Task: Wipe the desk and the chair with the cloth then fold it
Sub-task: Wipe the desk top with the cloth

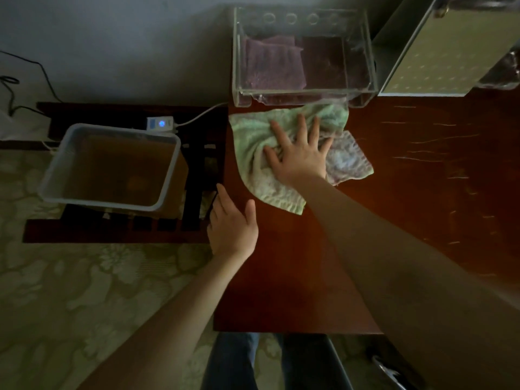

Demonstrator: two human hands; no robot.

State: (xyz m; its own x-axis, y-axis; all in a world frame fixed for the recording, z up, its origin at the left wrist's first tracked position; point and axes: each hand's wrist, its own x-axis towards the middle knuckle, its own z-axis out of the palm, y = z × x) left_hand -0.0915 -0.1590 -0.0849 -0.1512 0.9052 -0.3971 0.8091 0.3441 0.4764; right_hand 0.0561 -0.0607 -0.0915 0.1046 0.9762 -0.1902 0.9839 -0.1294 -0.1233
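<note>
Fingers [302, 128] of the right hand [298, 159] are spread wide and pressed flat on the crumpled green cloth [253, 142] at the far left of the desk [394, 192], the left hand [233, 229] is rested open on the desk's left edge, and desk-wiping is judged underway, chair and folding not yet done.

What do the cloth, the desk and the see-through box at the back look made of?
The cloth looks like terry towelling: pale green, fuzzy pile. The desk seems varnished reddish-brown wood: glossy, with fine scratches catching light. The see-through box is probably acrylic: clear walls, round holes drilled near the top.
</note>
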